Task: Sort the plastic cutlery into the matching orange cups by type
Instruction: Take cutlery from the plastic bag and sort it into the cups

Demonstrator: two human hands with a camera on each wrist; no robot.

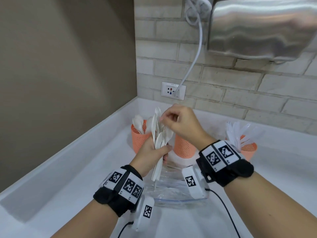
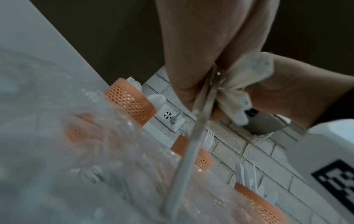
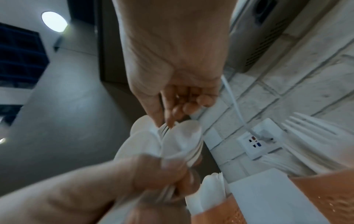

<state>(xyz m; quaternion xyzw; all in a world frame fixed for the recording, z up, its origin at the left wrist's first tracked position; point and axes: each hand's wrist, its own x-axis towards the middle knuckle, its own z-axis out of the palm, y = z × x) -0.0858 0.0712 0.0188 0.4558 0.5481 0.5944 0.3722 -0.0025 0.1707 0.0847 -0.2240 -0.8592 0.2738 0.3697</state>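
My left hand (image 1: pixel 154 150) grips an upright bundle of white plastic cutlery (image 1: pixel 160 134) over the counter; spoon bowls and fork tines stick out of its top. My right hand (image 1: pixel 169 117) reaches in from above, and its thumb and forefinger pinch a fork (image 3: pixel 163 128) at the bundle's tip. Three orange mesh cups stand behind. The left cup (image 1: pixel 139 137) holds spoons, the middle cup (image 1: pixel 184 146) is partly hidden by my hands, and the right cup (image 1: pixel 248 149) holds more white cutlery. In the left wrist view the middle cup (image 2: pixel 193 153) holds forks.
A clear plastic bag (image 1: pixel 173 188) lies on the white counter (image 1: pixel 85 169) below my wrists. A brick wall with a socket (image 1: pixel 173 91) and a plugged-in white cable runs behind the cups. A steel hand dryer (image 1: pixel 260 26) hangs above right. A grey wall closes the left.
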